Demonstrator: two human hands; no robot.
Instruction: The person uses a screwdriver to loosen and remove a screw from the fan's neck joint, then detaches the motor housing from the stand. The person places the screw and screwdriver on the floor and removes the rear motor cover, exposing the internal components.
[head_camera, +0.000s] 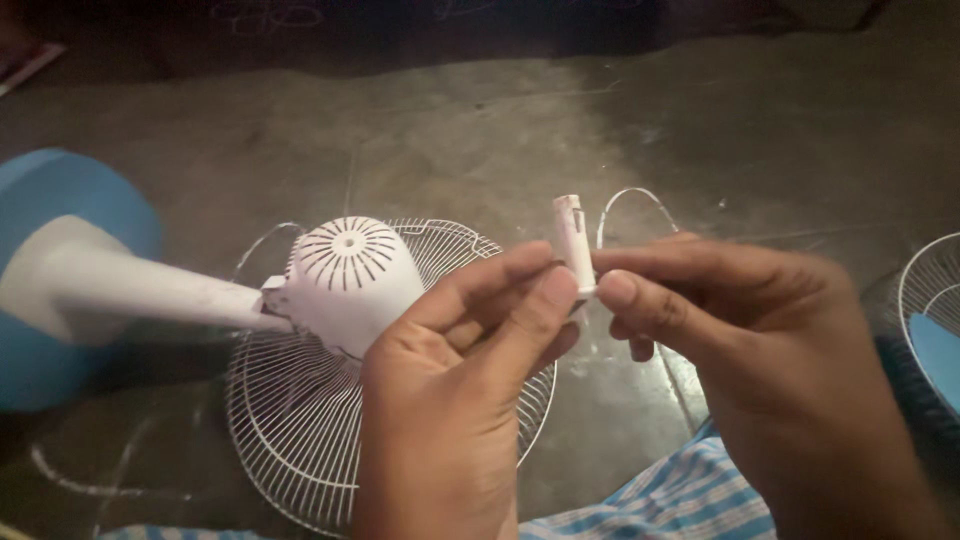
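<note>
A small white plastic cylinder (573, 240) stands upright between my two hands. My left hand (455, 390) pinches its lower end with thumb and fingers from the left. My right hand (760, 350) pinches the same lower end from the right, thumb tip against it. Behind my left hand lies a white fan with a slotted motor housing (345, 275) fixed to a white wire grille (290, 420) that rests on the floor. A white neck (150, 290) joins the housing to a blue round base (60, 190) at the left.
A thin wire loop (635, 195) lies on the grey concrete floor (480, 130) behind the cylinder. Another wire grille with a blue blade (935, 330) shows at the right edge. Blue checked cloth (680, 500) covers my leg at the bottom.
</note>
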